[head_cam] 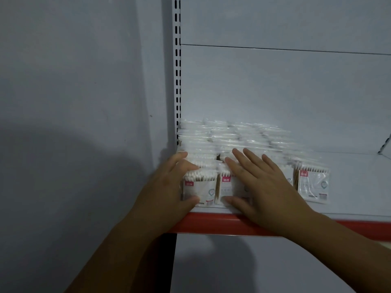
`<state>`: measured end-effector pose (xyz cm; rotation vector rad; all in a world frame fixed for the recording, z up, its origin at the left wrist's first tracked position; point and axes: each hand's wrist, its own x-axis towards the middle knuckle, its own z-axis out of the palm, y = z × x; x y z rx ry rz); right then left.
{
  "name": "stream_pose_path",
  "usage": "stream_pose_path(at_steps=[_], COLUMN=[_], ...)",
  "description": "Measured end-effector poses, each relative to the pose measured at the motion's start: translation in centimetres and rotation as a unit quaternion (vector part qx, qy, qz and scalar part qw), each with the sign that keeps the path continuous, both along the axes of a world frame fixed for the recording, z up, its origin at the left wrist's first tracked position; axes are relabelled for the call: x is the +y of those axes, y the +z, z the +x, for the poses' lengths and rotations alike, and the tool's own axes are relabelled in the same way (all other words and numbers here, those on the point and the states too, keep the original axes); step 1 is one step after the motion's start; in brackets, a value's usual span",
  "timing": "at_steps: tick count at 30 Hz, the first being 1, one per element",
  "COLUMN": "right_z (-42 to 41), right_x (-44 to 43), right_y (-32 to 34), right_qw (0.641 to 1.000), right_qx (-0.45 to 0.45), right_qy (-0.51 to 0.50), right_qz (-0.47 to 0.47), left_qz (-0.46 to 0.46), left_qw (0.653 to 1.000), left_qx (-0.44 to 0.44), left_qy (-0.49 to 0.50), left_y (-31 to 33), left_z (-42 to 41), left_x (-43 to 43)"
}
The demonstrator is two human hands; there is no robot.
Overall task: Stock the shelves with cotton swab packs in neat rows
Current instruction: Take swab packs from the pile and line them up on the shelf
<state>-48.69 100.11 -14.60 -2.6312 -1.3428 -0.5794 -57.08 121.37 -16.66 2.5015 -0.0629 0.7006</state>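
While the left hand (169,187) clasps the front left pack (197,190) with thumb and curled fingers and the right hand (264,187) lies flat, fingers spread, uneven pressure could topple the clear plastic cotton swab packs (313,182) rowed on the red-edged white metal shelf (349,187).

**Cotton Swab Packs: Position on Shelf**

The cotton swab packs (228,136) are clear plastic bags of white-tipped wooden swabs. Each carries a white label card with a red tag. They stand upright in close rows running front to back at the left end of the white shelf (355,187). The leftmost front pack (197,190) and rightmost front pack (313,183) face outward, near the shelf's red front edge (211,224).
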Motion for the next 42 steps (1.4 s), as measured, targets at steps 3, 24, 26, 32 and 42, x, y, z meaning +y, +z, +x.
stream_pose_path(at_steps=[3,24,26,32,42], right_z=[-0.5,0.4,0.7,0.6,4.4], right_x=[0.7,6.2,6.3,6.1,-3.9], right_y=[0.7,0.4,0.4,1.0,7.1], right_qw=[0.997,0.999,0.999,0.996,0.998], right_qx=[0.015,0.008,0.007,0.007,0.003], right_qy=[0.022,0.019,0.020,0.021,0.061], right_qz=[0.070,-0.027,-0.039,-0.088,-0.013], left_qz=[-0.105,-0.646,-0.652,-0.565,-0.051], left_qw=[0.993,0.757,0.752,0.812,0.985], left_qx=[-0.028,0.093,0.097,0.136,0.158], left_qy=[-0.042,0.024,0.011,0.052,0.048], left_y=[0.1,3.8,3.6,3.7,12.9], left_z=[0.0,15.2,15.3,14.8,14.1], left_x=[0.3,3.0,3.0,3.6,-2.0])
